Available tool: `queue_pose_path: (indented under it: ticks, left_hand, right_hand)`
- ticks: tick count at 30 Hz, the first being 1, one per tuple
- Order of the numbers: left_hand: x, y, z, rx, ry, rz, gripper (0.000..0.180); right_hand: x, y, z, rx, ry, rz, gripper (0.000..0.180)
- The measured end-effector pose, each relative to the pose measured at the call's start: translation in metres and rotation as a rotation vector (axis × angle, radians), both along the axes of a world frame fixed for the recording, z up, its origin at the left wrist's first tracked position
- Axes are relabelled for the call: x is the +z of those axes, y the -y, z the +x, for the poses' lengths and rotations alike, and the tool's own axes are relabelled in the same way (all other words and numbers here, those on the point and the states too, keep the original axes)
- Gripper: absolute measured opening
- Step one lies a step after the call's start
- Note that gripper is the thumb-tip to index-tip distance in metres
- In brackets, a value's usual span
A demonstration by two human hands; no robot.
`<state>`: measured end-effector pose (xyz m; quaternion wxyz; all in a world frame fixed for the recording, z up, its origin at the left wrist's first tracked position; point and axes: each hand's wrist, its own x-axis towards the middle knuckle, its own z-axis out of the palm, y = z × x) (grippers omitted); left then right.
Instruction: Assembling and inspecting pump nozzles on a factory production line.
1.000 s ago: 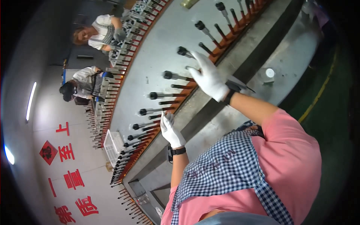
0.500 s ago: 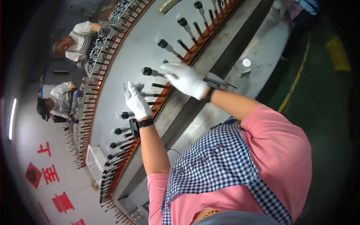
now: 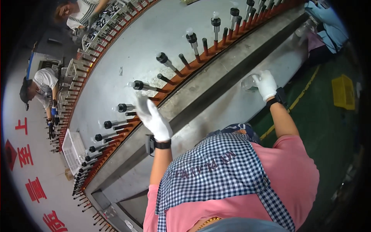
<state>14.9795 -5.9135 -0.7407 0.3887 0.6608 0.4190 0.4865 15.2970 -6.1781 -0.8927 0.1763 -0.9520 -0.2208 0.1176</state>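
My left hand (image 3: pixel 154 117), in a white glove with a black wristband, is held open with fingers apart just in front of the orange rim (image 3: pixel 181 77) of a large grey round table. It is nearest the black pegs (image 3: pixel 143 86) that stand along that rim, some capped with small clear pieces (image 3: pixel 189 32). My right hand (image 3: pixel 266 84), also gloved, is out to the right over the grey metal ledge (image 3: pixel 216 112) and closes on a small clear container (image 3: pixel 248 82). My pink shirt and checked apron fill the lower frame.
Other people work at the table's far side (image 3: pixel 79 15) and left side (image 3: pixel 40 87), and another sits at the top right (image 3: pixel 324 23). A white basket (image 3: pixel 72 149) rests at the left; a yellow crate (image 3: pixel 342 91) stands on the green floor.
My right hand has left the pegs and swung right and down to the ledge, onto the clear container. My left hand stays by the pegs with its fingers spread.
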Motion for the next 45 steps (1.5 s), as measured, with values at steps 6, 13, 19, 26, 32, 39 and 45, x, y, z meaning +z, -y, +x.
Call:
queue_pose_path:
  ticks: [6, 13, 19, 26, 32, 39, 45]
  left_hand:
    - [0.05, -0.058, 0.033, -0.016, -0.007, -0.19, 0.031]
    - [0.036, -0.018, 0.033, 0.216, -0.047, 0.077, 0.047]
    - [0.027, 0.014, 0.042, 0.055, -0.02, -0.122, 0.058]
    - [0.046, -0.064, 0.092, 0.06, -0.148, -0.197, 0.037]
    - [0.017, -0.024, 0.064, 0.14, 0.161, -0.025, 0.036]
    - [0.027, -0.024, 0.066, -0.079, 0.075, -0.081, 0.045]
    - [0.027, -0.089, 0.065, -0.278, 0.194, -0.235, 0.029]
  right_hand:
    - [0.026, 0.001, 0.068, 0.164, 0.173, 0.253, 0.022]
    - [-0.037, 0.017, 0.152, 0.143, 0.485, -0.011, 0.026]
    - [0.006, -0.021, 0.142, 0.204, 0.743, 0.316, 0.021]
    - [0.119, -0.143, 0.009, 0.553, -0.144, 0.908, 0.039]
    - [0.145, -0.264, -0.02, 0.451, -0.736, 1.018, 0.035]
    - [0.145, -0.28, -0.08, 0.34, -0.362, 1.113, 0.033]
    - [0.124, -0.217, -0.097, 0.176, -0.197, 1.135, 0.04]
